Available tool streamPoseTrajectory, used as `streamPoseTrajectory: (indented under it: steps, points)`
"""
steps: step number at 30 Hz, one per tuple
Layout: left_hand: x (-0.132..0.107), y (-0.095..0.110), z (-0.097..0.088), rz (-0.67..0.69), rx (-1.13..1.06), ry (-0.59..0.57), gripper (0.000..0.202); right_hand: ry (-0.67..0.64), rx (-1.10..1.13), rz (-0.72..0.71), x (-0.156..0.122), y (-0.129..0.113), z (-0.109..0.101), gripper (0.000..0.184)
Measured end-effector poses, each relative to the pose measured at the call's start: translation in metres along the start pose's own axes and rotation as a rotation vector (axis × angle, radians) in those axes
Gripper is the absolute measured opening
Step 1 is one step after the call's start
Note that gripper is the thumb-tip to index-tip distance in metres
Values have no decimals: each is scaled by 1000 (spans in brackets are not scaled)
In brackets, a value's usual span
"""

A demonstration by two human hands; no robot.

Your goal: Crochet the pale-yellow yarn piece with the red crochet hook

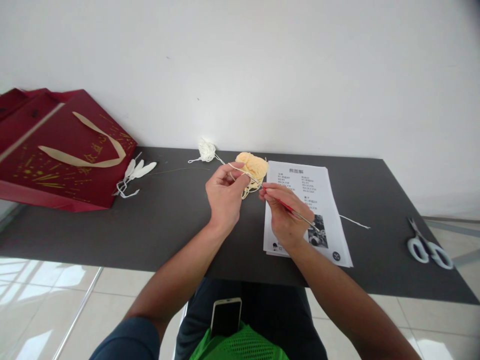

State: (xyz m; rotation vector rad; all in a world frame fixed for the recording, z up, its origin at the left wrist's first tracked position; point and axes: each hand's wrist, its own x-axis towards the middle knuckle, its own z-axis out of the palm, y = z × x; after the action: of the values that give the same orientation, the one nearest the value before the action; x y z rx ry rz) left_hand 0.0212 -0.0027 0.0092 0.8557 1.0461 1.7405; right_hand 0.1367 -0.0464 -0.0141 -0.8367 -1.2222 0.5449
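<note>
My left hand [224,194] hovers over the dark table [168,220], fingers pinched on a strand of pale yellow yarn. The strand runs to a loose pile of yellow yarn [253,167] just beyond the fingers. My right hand [284,214] is closed around a red-handled crochet hook [296,212], held like a pen, its tip pointing at the yarn near my left fingers. Under my right hand lies a printed instruction sheet [305,207] with text and a small photo.
A red gift bag [60,150] lies flat at the far left, white pieces [137,172] beside it. A small bundle of white yarn [206,150] sits by the wall. White-handled scissors [427,247] rest at the right edge. A phone [225,316] lies on my lap.
</note>
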Motion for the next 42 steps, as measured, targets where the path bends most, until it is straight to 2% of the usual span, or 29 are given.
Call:
streamPoseTrajectory:
  steps: [7,12,16,20,25,29,32,35,38,42]
  points:
    - [-1,0,-3,97,84,-21,22,1,-3,23,0,-2,1,22]
    - [-1,0,-3,75,133,-6,23,-25,-24,-15,0,-1,1,27]
    - [0,-1,-3,72,161,-7,24,-15,-32,-1,0,0,1,23]
    - [-1,0,-5,151,254,7,23,50,76,178,2,0,5,17]
    - [-3,2,-7,219,354,-5,22,129,399,480,12,5,9,10]
    - [-3,1,-6,192,268,-27,24,112,544,614,19,9,6,11]
    - [-2,0,-5,120,171,-29,25,110,468,511,16,8,6,10]
    - [-1,-1,-4,73,129,-18,26,68,222,222,7,4,5,16]
    - [-1,0,-3,52,103,-6,26,-51,4,-15,0,0,3,30]
    - [-1,3,-1,-31,9,-29,31,-81,-132,-151,0,2,0,39]
